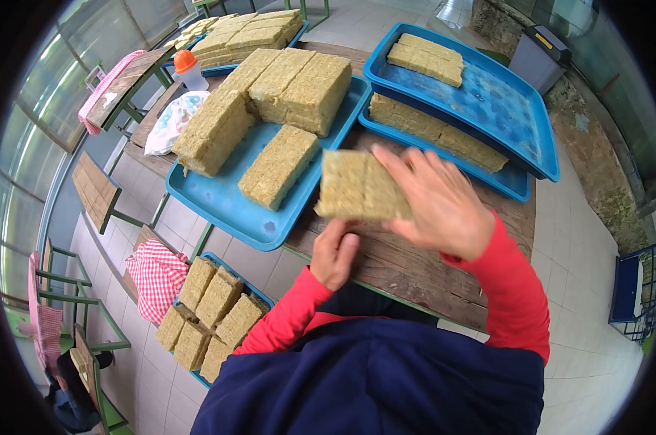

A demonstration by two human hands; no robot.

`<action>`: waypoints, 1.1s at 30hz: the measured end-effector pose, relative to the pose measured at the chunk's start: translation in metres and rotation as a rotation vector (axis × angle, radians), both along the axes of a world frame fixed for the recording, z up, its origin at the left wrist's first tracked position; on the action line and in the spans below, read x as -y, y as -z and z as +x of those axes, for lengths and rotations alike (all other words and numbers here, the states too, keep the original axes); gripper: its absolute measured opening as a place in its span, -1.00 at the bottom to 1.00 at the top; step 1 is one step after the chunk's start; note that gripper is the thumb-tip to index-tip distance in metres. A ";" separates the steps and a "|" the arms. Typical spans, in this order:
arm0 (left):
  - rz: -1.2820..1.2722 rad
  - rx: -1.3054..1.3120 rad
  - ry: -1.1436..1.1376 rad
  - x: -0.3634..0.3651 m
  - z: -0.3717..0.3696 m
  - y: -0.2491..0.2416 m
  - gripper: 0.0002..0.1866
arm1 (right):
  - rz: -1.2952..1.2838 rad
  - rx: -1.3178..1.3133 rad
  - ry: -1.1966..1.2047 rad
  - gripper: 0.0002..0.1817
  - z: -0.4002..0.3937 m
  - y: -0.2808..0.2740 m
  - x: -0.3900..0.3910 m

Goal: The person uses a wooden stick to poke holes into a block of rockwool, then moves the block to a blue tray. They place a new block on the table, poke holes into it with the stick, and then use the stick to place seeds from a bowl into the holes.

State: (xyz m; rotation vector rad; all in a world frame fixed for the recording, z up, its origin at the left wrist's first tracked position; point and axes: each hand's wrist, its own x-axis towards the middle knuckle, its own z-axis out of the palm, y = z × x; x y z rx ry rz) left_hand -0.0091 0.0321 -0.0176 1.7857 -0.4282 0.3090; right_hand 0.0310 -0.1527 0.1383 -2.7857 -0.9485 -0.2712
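My right hand grips a yellowish fibrous slab with lengthwise grooves, its fingers over the top and the thumb underneath. The slab is raised over the wooden table and slightly blurred. Just below its lower left edge is my left hand, fingers curled; whether they touch the slab is unclear. To the left, a blue tray bears a single block and taller stacks of blocks behind it.
At the right, an upper blue tray holds a flat slab, above a lower tray with more blocks. Lower left, several blocks fill another tray. Behind are a bottle with an orange cap and a white bag.
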 end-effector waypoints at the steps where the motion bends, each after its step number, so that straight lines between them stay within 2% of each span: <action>1: -0.297 -0.172 0.044 0.000 -0.004 0.006 -0.50 | -0.001 -0.001 0.006 -0.04 -0.013 0.003 0.009; 2: -0.515 -0.303 0.122 0.004 -0.008 0.007 -0.31 | -0.028 -0.091 0.062 -0.02 -0.026 0.005 0.016; 3: -0.515 -0.305 0.128 0.005 -0.009 0.005 -0.31 | -0.053 -0.183 0.118 0.01 -0.038 0.008 0.024; 5: -0.696 -0.547 0.374 0.004 -0.012 -0.008 -0.20 | -0.051 -0.193 0.166 0.01 -0.057 0.020 0.037; 6: -0.686 -0.623 0.430 0.003 -0.012 -0.006 -0.18 | -0.051 -0.201 0.208 0.02 -0.064 0.027 0.043; 9: -0.741 -0.683 0.544 0.012 -0.014 -0.010 -0.20 | -0.091 -0.199 0.314 0.04 -0.078 0.044 0.058; 10: -0.703 -0.705 0.518 0.017 -0.016 -0.016 -0.14 | -0.090 -0.201 0.319 0.04 -0.080 0.048 0.062; 17: -0.603 -0.699 0.464 0.022 -0.017 -0.018 -0.19 | -0.076 -0.157 0.458 0.02 -0.088 0.074 0.080; 19: -0.556 -0.671 0.435 0.020 -0.019 -0.014 -0.32 | -0.078 -0.141 0.465 0.03 -0.088 0.082 0.079; 20: -0.552 -0.673 0.438 0.021 -0.021 -0.014 -0.32 | -0.114 -0.142 0.446 0.03 -0.089 0.087 0.078; 22: -0.307 -0.447 0.268 0.024 -0.025 -0.016 -0.41 | -0.149 -0.161 0.431 0.01 -0.091 0.088 0.076; 23: -0.304 -0.447 0.271 0.024 -0.024 -0.019 -0.41 | -0.147 -0.161 0.434 0.01 -0.090 0.083 0.077; 25: 0.123 -0.094 0.118 0.021 -0.021 -0.028 -0.51 | -0.104 -0.131 0.382 -0.16 -0.083 0.069 0.083; 26: 0.124 -0.095 0.121 0.023 -0.019 -0.029 -0.51 | -0.104 -0.132 0.384 -0.16 -0.076 0.064 0.086; 28: 0.225 0.041 0.114 0.028 -0.014 -0.032 -0.61 | 0.012 0.018 0.370 -0.42 -0.056 0.056 0.093; 29: 0.224 0.042 0.115 0.031 -0.011 -0.030 -0.61 | 0.011 0.019 0.371 -0.42 -0.045 0.054 0.094; 31: 0.333 0.188 0.125 0.037 -0.004 -0.022 -0.64 | 0.074 0.032 0.403 -0.74 -0.023 0.051 0.093; 33: 0.351 0.190 0.127 0.040 -0.003 -0.015 -0.64 | 0.018 0.011 0.416 -0.82 0.001 0.059 0.090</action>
